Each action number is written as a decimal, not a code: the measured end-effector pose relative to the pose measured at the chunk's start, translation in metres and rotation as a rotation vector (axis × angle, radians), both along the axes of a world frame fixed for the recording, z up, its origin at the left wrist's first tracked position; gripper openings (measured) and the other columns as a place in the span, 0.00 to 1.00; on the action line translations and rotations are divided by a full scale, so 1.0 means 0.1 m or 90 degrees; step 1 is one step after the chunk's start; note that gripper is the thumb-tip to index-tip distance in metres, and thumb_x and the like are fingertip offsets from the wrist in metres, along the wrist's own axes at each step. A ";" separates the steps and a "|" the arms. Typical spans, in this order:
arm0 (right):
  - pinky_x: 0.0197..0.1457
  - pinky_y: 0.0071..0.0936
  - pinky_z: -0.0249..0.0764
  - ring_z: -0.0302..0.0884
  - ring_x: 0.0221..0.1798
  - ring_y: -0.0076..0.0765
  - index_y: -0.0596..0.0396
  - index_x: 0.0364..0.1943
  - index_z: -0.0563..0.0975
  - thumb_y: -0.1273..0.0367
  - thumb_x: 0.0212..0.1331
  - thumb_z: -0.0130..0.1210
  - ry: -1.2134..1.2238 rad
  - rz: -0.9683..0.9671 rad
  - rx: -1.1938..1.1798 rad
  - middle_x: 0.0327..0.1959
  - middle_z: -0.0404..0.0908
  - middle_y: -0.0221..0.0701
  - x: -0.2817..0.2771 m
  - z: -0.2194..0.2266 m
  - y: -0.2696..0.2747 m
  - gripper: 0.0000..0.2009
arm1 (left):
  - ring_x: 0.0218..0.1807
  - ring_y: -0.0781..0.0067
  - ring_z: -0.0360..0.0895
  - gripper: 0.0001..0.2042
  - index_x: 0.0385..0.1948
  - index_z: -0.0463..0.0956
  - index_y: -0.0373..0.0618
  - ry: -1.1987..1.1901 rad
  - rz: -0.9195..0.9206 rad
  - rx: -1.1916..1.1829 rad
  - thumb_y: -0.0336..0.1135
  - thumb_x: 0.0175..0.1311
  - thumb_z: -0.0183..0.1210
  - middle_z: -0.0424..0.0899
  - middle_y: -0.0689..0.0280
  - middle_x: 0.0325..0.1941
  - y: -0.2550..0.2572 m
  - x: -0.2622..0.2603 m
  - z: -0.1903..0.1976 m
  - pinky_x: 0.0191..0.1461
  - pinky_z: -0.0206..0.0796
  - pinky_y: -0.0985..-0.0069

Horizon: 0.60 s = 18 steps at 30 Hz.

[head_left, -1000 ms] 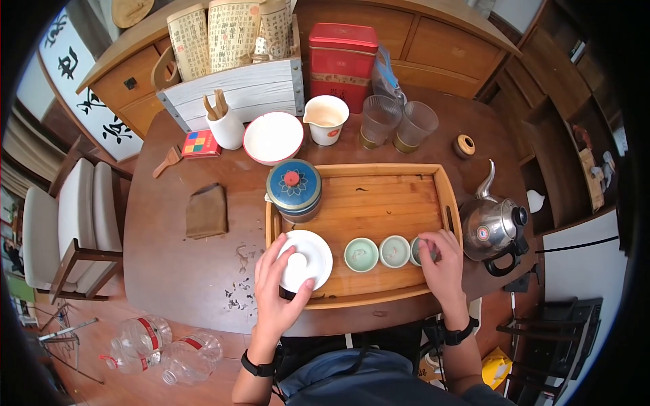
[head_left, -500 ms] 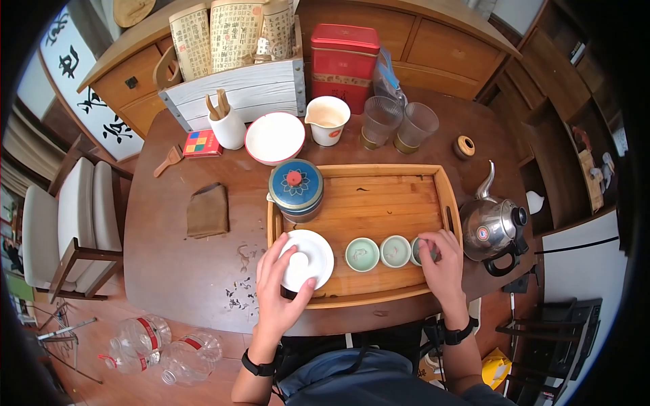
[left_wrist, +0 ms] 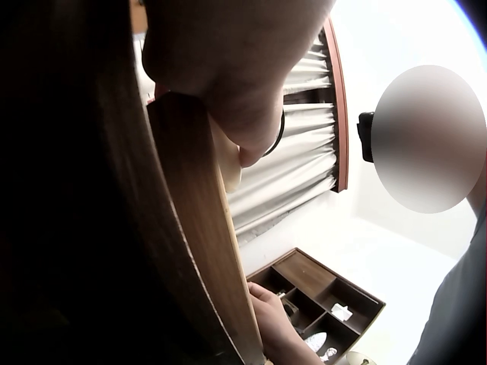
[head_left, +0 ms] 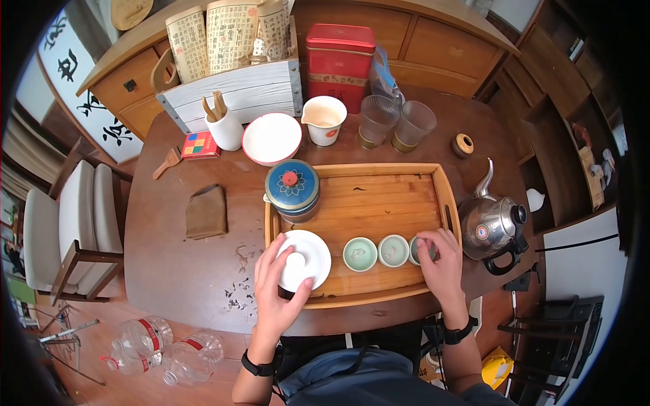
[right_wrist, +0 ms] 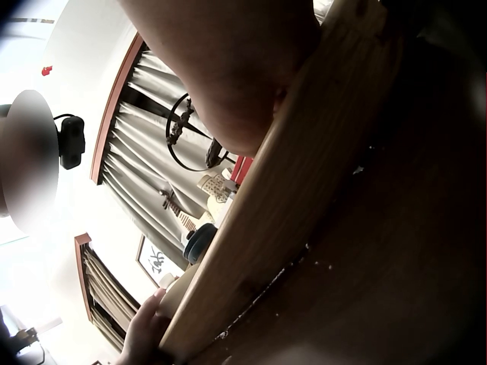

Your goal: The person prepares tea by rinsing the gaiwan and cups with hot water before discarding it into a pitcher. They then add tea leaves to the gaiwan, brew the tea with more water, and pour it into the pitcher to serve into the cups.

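My left hand [head_left: 276,287] holds a white lidded tea bowl [head_left: 313,256], fingers along its left side and thumb at its near edge. It sits at the near left corner of a bamboo tray [head_left: 379,203]. At the tray's near right, my right hand [head_left: 443,269] holds a small pale green teacup [head_left: 414,250], mostly hidden by the fingers. Two like cups, a left one [head_left: 360,254] and a middle one [head_left: 393,251], stand in a row beside it. Both wrist views show mainly the tray's wooden side and the hands' undersides.
A blue lidded pot [head_left: 292,189] stands at the tray's far left. Right of the tray is a steel kettle [head_left: 484,227]. Behind stand a white bowl [head_left: 272,137], a pitcher [head_left: 323,122] and two glasses [head_left: 377,122]. A folded brown cloth [head_left: 206,212] lies left, near scattered tea leaves [head_left: 238,296].
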State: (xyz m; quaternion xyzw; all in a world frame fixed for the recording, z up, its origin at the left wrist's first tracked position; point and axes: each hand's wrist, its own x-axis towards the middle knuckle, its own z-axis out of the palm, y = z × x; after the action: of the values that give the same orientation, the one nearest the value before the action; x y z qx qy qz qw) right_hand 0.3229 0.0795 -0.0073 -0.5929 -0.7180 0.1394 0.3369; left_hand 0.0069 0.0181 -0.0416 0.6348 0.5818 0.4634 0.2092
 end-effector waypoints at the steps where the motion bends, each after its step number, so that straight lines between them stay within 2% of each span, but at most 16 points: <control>1: 0.39 0.40 0.71 0.75 0.35 0.45 0.60 0.41 0.84 0.78 0.62 0.64 -0.003 -0.001 0.000 0.29 0.77 0.37 0.00 0.00 0.00 0.05 | 0.75 0.44 0.70 0.28 0.62 0.78 0.39 0.000 0.000 -0.001 0.37 0.60 0.71 0.73 0.46 0.77 0.00 0.00 0.00 0.79 0.59 0.52; 3: 0.39 0.40 0.71 0.75 0.35 0.45 0.60 0.41 0.84 0.78 0.62 0.64 -0.008 -0.002 -0.001 0.29 0.77 0.36 0.01 -0.01 0.00 0.05 | 0.75 0.44 0.70 0.28 0.62 0.78 0.38 -0.001 0.002 -0.004 0.37 0.60 0.71 0.73 0.46 0.77 -0.01 0.00 0.00 0.79 0.59 0.52; 6: 0.37 0.35 0.69 0.73 0.35 0.39 0.61 0.40 0.83 0.77 0.64 0.63 -0.009 0.000 0.005 0.29 0.78 0.35 0.02 -0.03 0.00 0.03 | 0.76 0.44 0.70 0.28 0.62 0.78 0.38 -0.006 0.002 -0.004 0.37 0.60 0.71 0.73 0.46 0.77 -0.01 0.00 0.00 0.79 0.59 0.52; 9: 0.37 0.34 0.69 0.73 0.35 0.38 0.61 0.40 0.84 0.76 0.65 0.63 -0.010 -0.001 0.008 0.29 0.78 0.35 0.02 -0.03 0.00 0.03 | 0.76 0.44 0.70 0.27 0.62 0.78 0.38 -0.011 0.002 -0.002 0.36 0.60 0.71 0.73 0.46 0.77 -0.01 -0.01 -0.01 0.79 0.59 0.52; 12: 0.40 0.40 0.71 0.74 0.36 0.45 0.60 0.40 0.83 0.78 0.63 0.64 0.001 -0.008 -0.006 0.29 0.77 0.37 0.00 -0.02 0.00 0.04 | 0.76 0.44 0.70 0.27 0.62 0.78 0.38 -0.017 0.002 -0.003 0.35 0.60 0.71 0.73 0.47 0.77 -0.01 0.00 0.00 0.79 0.59 0.52; 18: 0.41 0.40 0.71 0.74 0.36 0.46 0.60 0.40 0.83 0.78 0.63 0.63 -0.003 -0.013 -0.014 0.29 0.77 0.37 -0.01 0.01 -0.01 0.04 | 0.76 0.45 0.69 0.27 0.61 0.78 0.37 -0.032 0.000 -0.002 0.34 0.59 0.71 0.73 0.47 0.77 -0.01 0.00 -0.01 0.79 0.59 0.53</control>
State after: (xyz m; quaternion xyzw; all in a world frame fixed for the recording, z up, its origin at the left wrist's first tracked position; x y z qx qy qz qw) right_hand 0.3214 0.0784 -0.0063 -0.6040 -0.7112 0.1427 0.3303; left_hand 0.0070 0.0168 -0.0423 0.6226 0.5774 0.4779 0.2248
